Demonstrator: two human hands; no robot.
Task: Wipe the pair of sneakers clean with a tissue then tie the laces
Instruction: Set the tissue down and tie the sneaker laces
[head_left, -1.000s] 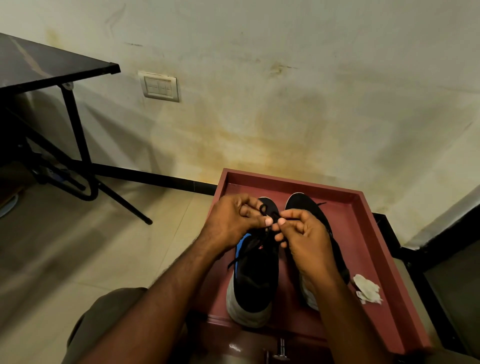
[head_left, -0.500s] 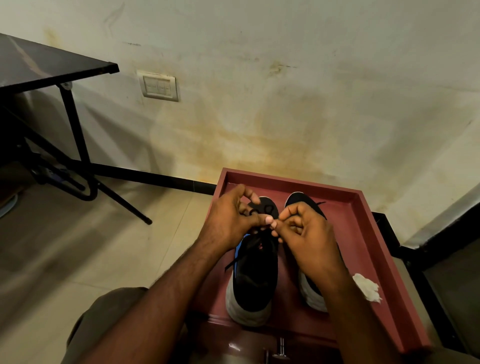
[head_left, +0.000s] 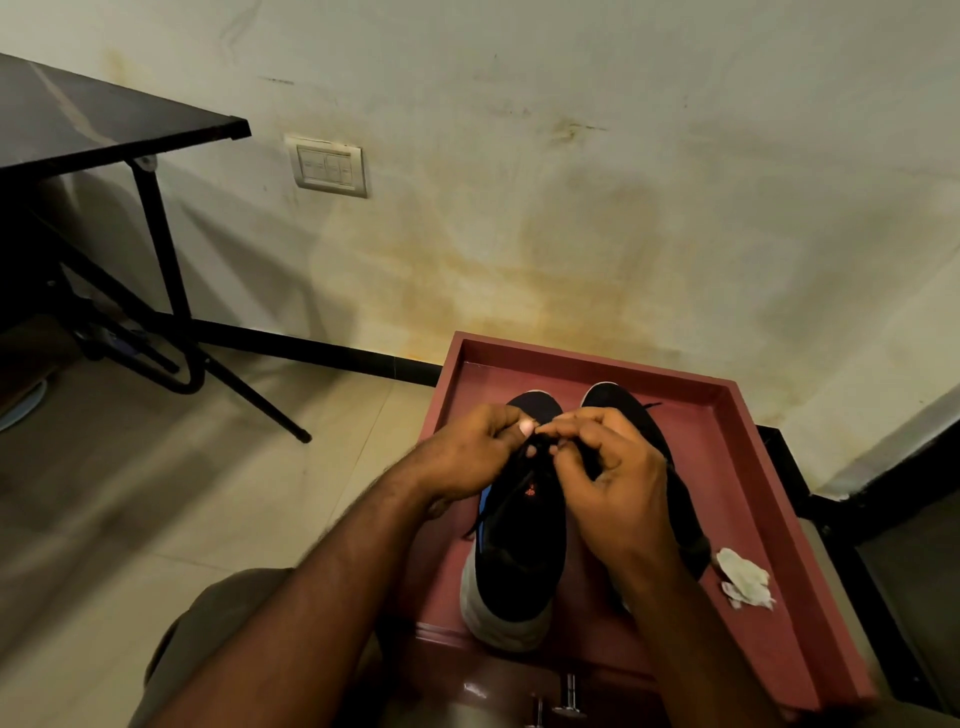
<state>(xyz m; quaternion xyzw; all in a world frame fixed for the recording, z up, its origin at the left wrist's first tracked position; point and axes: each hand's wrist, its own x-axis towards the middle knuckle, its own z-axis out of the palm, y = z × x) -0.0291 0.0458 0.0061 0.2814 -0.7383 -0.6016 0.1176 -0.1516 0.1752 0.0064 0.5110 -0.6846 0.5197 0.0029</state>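
Observation:
Two black sneakers with white soles stand side by side on a dark red tray (head_left: 737, 467). The left sneaker (head_left: 519, 561) has a blue lining and black laces (head_left: 506, 499). My left hand (head_left: 467, 457) and my right hand (head_left: 608, 483) meet above its tongue, and both pinch the laces between thumb and fingertips. The right sneaker (head_left: 623, 410) is mostly hidden behind my right hand and forearm. A crumpled white tissue (head_left: 745, 579) lies on the tray to the right of the sneakers.
A stained wall with a white switch plate (head_left: 328, 166) rises just behind the tray. A black table (head_left: 104, 119) on thin metal legs stands at the far left over the tiled floor (head_left: 156, 509). A black ledge (head_left: 831, 519) runs along the tray's right side.
Both hands have closed in tighter over the left sneaker's laces, with the right hand's fingers more curled. The tissue, partly covered by my forearm half a second ago, shows fully again.

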